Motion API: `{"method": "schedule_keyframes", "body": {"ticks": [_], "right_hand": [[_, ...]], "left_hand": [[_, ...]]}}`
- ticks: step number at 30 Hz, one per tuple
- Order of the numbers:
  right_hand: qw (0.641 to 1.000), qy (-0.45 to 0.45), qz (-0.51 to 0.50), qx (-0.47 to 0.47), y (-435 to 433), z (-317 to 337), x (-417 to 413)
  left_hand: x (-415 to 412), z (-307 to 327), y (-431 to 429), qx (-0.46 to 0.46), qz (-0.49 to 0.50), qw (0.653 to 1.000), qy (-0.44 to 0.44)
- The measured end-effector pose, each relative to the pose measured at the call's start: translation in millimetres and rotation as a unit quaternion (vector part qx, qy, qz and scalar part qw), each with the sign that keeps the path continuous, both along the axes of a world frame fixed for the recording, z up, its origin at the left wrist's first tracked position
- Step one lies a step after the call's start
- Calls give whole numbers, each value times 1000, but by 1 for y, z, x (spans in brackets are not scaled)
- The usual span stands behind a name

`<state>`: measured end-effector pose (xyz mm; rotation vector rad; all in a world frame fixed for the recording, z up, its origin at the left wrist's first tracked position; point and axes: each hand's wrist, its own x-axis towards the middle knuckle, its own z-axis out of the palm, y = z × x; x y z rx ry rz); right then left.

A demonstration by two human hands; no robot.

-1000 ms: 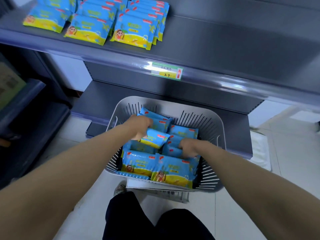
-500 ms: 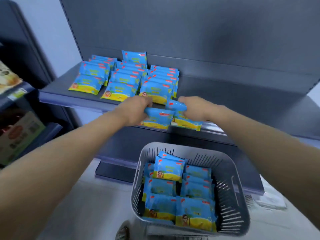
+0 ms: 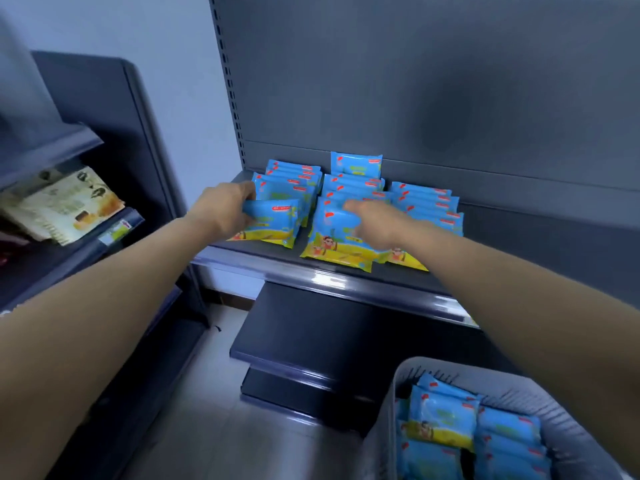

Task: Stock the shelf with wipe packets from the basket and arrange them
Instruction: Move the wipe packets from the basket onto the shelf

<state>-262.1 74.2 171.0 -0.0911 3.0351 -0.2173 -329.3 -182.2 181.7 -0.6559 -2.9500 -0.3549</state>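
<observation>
Left hand: the left hand (image 3: pixel 225 211) is reached out to the front left of the shelf, with its fingers curled round the left end of a held packet (image 3: pixel 275 223); it is clamped on that packet.
Held packet: it is kept slightly tilted at the front of the left row (image 3: pixel 292 178); whether its lower edge touches the shelf cannot be told.
Right hand: the right hand (image 3: pixel 375 225) is laid on the front packet (image 3: pixel 329 237) of the middle row (image 3: pixel 353 187), fingers stretched forward and apart from the thumb; nothing is gripped, though the hand is blurred.
Shelf: the shelf (image 3: pixel 346 284) is dark grey, and three rows of blue-and-yellow wipe packets are lined up on it from front to back.
Right row: the right row (image 3: pixel 427 202) is partly hidden by the right forearm.
Upright packet: one upright packet (image 3: pixel 356 164) is stood behind the middle row, against the back panel (image 3: pixel 415 81).
Basket: the basket (image 3: pixel 557 408), grey and slatted, is seen at the lower right, below the shelf and well apart from both hands.
Basket packets: more basket packets (image 3: pixel 440 419) are piled inside it.
Lower shelf: a lower shelf (image 3: pixel 311 337) is seen under the stocked one.
Neighbouring shelf: beige packs (image 3: pixel 65 206) are stacked on a neighbouring shelf (image 3: pixel 114 233) to the left.
</observation>
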Motion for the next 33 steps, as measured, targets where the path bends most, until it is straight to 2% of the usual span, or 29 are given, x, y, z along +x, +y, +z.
{"method": "schedule_keyframes", "body": {"ticks": [4,10,13,16,21,23,27,33], "right_hand": [[998,-62,4,5,-17,-15,-19],[995,-88,-12,39,-24,-26,-32],[996,-61,-25,66,-20,-27,-42],[995,-14,-39,90,-18,-28,-52],[993,42,-56,92,-15,-35,-54],[991,59,-63,107,-15,-39,-52],[987,78,-73,120,-16,-42,-45],[986,96,-76,115,-12,-42,-24]], "left_hand": [[-38,-19,-8,-29,-19,999,-38],[-82,-49,-2,-56,-35,996,-63],[-95,-53,4,-92,-56,993,-47],[-107,-56,12,-130,-58,990,4],[-114,-63,27,-102,-30,993,57],[-113,-63,28,-79,-24,995,53],[-106,-64,28,-108,-34,993,29],[-77,-71,27,-105,-45,993,41]]}}
